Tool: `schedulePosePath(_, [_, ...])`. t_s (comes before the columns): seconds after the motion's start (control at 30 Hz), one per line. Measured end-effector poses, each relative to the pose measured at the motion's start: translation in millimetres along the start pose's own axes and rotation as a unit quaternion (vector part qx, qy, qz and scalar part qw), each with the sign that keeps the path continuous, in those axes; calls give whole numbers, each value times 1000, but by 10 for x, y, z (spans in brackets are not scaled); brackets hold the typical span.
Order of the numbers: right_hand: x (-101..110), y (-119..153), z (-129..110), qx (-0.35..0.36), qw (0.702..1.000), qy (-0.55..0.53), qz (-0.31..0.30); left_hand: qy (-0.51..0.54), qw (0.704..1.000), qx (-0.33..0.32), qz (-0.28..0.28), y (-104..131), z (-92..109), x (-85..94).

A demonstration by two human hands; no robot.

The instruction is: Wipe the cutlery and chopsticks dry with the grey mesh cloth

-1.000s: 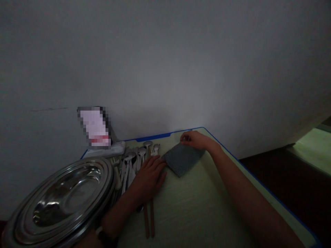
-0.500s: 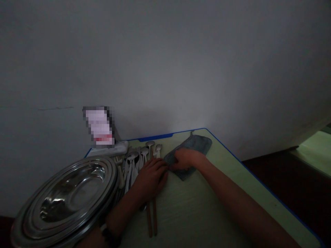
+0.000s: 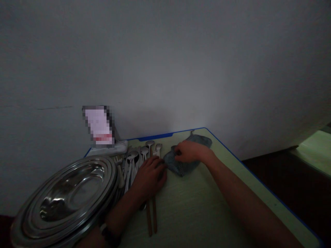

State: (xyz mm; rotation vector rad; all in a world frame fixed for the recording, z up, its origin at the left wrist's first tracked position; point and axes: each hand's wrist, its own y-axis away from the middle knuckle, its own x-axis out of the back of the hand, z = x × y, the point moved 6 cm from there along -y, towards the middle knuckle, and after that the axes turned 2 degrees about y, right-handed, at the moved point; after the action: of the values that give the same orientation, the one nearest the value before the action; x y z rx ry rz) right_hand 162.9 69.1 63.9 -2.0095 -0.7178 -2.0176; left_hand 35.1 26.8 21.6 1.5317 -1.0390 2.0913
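Note:
A grey-blue cloth [image 3: 181, 165] lies partly folded on the light green table. My right hand [image 3: 191, 151] is closed over it, its fingers pinching a fold of the fabric. My left hand [image 3: 151, 175] rests palm down with its fingers spread, across brown chopsticks [image 3: 154, 217] and at the left corner of the cloth. Several spoons, among them a round-headed spoon [image 3: 132, 155], lie beside my left hand, with a fork [image 3: 157, 148] beyond its fingertips.
A stack of round metal plates [image 3: 85, 186] stands at the left. Behind it a phone [image 3: 99, 125] leans upright at a pale block [image 3: 111, 148]. The blue-edged table [image 3: 196, 213] meets a grey wall. Another pale green surface [image 3: 315, 151] shows at the far right.
My right hand has moved slightly up and to the right, and the cloth under it is more bunched, its lower corner drawn up. My left hand has hardly moved.

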Motion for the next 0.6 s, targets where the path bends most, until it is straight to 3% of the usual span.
schedulePosePath(0.17, [3,-49,-140,85,993,-64,47,-1,1000,9,7,-13,-18,11])
schedulePosePath(0.27, [-141,-110,-203,140,983,-120,-2,-6,999,28,16,-15,-45,22])
schedulePosePath(0.33, [-214,-121,-163,140,979,-143,-48,-9,999,41,25,-13,-58,33])
schedulePosePath(0.43, [-198,-113,77,68,988,-132,-51,-14,999,40,29,-10,-50,40])
schedulePosePath(0.5, [-147,-92,387,-52,995,-87,-5,-18,999,30,25,-7,-36,36])
schedulePosePath(0.6, [-200,-20,836,-187,981,-47,13,-24,999,20,16,-1,-25,26])
